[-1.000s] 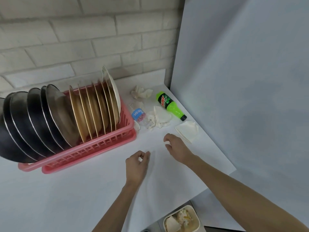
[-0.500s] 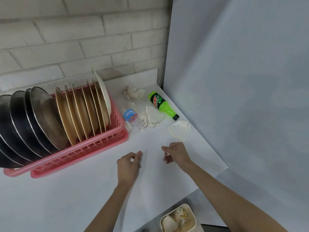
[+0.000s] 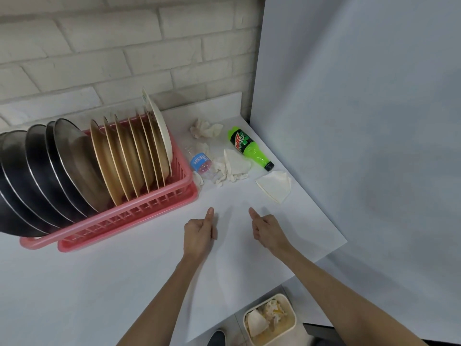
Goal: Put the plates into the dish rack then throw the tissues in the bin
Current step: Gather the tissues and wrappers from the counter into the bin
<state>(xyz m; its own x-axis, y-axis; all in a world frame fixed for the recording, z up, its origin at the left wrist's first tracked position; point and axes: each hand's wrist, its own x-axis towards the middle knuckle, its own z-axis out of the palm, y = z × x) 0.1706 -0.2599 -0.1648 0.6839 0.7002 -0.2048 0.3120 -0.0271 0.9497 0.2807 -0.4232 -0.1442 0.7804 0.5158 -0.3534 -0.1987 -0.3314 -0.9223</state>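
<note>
Hovering just above the white worktop [image 3: 74,283], the left hand [image 3: 198,233] and right hand [image 3: 268,231] have curled into fists with thumbs up, fingers closed on nothing; a second ago they were looser and the right one reached nearer the tissues. Below the worktop edge the bin [image 3: 270,318] stands on the floor, with paper already in it. Beyond the hands a folded tissue [image 3: 274,184] lies near the right edge, then a crumpled heap of tissues [image 3: 232,167] touching a small clear bottle [image 3: 200,163], with a green bottle [image 3: 249,147] lying just beside, and one more crumpled tissue [image 3: 205,128] farther back by the brick wall. To the left the pink dish rack [image 3: 129,221] holds the plates [image 3: 129,156] on edge, so that part looks finished, while the tissues remain. The two bottles lie among the tissues and may hamper picking them up.
</note>
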